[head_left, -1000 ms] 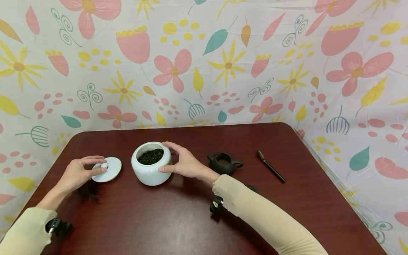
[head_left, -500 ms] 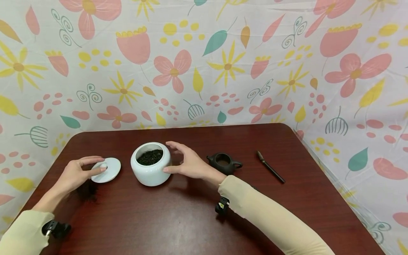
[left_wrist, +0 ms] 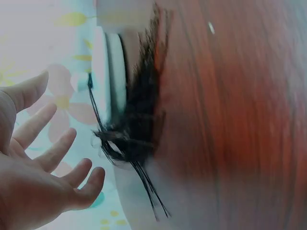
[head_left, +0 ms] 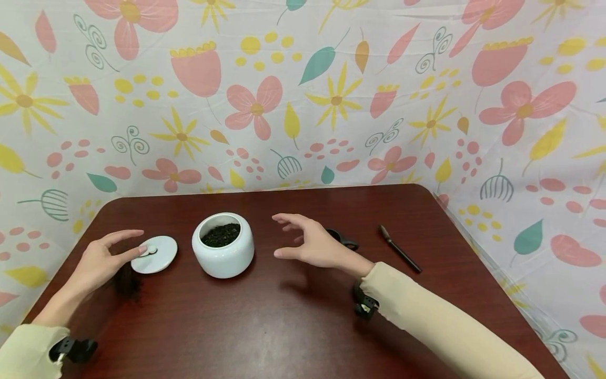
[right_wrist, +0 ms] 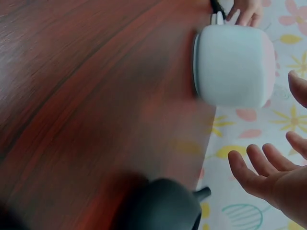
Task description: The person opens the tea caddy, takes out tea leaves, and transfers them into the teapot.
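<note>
A round white jar (head_left: 223, 260) stands uncovered on the table, with dark loose tea leaves (head_left: 221, 235) inside. To its left lies its white lid (head_left: 163, 259), knob up. My left hand (head_left: 98, 259) hovers beside the lid; the left wrist view shows a gap between its spread fingers and the knob. A black, hair-like bundle (left_wrist: 139, 110) with thin cords lies against the lid, one cord reaching the knob. My right hand (head_left: 318, 243) is right of the jar, fingers apart and holding nothing. Behind it, a dark teapot (right_wrist: 165, 208) is mostly hidden in the head view.
A thin brush (head_left: 400, 250) with a dark handle lies at the right of the dark red wooden table (head_left: 265, 326). Flower-printed cloth (head_left: 303, 105) hangs behind the table and along its right side.
My right hand has let go of the jar and moved right, in front of the teapot. My left hand has drawn slightly left, away from the lid's knob. The jar stays in place.
</note>
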Demonstrator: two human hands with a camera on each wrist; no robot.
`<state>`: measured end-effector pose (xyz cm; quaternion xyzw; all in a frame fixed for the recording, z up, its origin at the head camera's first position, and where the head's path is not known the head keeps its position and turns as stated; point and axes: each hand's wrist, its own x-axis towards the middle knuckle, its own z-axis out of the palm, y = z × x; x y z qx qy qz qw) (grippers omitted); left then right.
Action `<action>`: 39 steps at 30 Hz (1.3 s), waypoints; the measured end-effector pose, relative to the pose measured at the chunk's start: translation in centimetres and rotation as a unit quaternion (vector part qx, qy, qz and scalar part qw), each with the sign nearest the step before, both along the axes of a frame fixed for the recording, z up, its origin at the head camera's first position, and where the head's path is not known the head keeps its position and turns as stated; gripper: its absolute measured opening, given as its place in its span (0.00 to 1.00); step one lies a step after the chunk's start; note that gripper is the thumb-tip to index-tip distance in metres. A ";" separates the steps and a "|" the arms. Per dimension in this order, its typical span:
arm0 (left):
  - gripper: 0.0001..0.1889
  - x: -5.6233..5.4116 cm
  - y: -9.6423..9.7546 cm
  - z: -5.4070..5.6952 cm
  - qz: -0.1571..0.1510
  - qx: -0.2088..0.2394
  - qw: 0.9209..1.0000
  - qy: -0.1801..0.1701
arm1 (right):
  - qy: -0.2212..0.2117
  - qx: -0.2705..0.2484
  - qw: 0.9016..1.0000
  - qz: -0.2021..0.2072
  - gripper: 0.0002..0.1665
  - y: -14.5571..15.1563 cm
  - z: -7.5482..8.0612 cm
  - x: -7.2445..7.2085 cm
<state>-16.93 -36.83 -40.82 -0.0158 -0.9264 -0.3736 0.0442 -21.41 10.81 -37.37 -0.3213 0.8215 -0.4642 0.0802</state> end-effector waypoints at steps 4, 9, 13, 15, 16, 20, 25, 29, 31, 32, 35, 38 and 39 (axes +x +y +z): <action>0.30 0.4 1.2 0.5 -0.005 -0.003 0.999 0.032 | 0.019 0.001 1.000 -0.005 0.42 1.4 0.2 0.3; 0.27 0.9 2.9 1.2 -0.009 0.004 0.996 0.088 | 0.029 0.000 0.999 -0.020 0.38 2.8 0.5 0.8; 0.27 1.0 4.2 1.6 -0.018 0.034 0.994 0.104 | 0.027 0.000 0.999 -0.033 0.34 3.9 0.8 1.2; 0.27 1.1 4.9 1.8 -0.024 0.044 0.993 0.104 | 0.028 -0.001 0.999 -0.039 0.33 4.4 0.9 1.3; 0.27 1.2 5.2 1.9 -0.029 0.047 0.993 0.105 | 0.029 -0.002 0.999 -0.042 0.33 4.6 0.9 1.4; 0.27 1.3 6.6 2.2 -0.046 0.052 0.992 0.109 | 0.035 0.003 0.998 -0.057 0.30 5.8 0.9 1.5; 0.28 1.3 7.9 2.2 -0.064 0.038 0.989 0.125 | 0.035 0.003 0.996 -0.081 0.28 7.7 0.7 1.5; 0.29 1.2 8.6 2.0 -0.086 0.055 0.987 0.127 | 0.036 0.004 0.994 -0.101 0.26 9.3 0.2 1.1; 0.29 1.0 8.8 1.8 -0.101 0.079 0.984 0.122 | 0.038 0.008 0.993 -0.112 0.24 10.2 0.0 0.9; 0.29 0.9 8.9 1.6 -0.106 0.087 0.983 0.119 | 0.039 0.011 0.992 -0.118 0.24 10.6 -0.1 0.8; 0.30 0.7 9.1 1.3 -0.116 0.101 0.982 0.109 | 0.039 0.018 0.990 -0.131 0.23 11.8 -0.3 0.7; 0.30 0.7 9.2 1.2 -0.120 0.104 0.982 0.100 | 0.038 0.026 0.989 -0.142 0.22 13.1 -0.5 0.7; 0.31 0.7 9.3 1.1 -0.121 0.104 0.982 0.098 | 0.037 0.028 0.988 -0.146 0.22 13.5 -0.5 0.7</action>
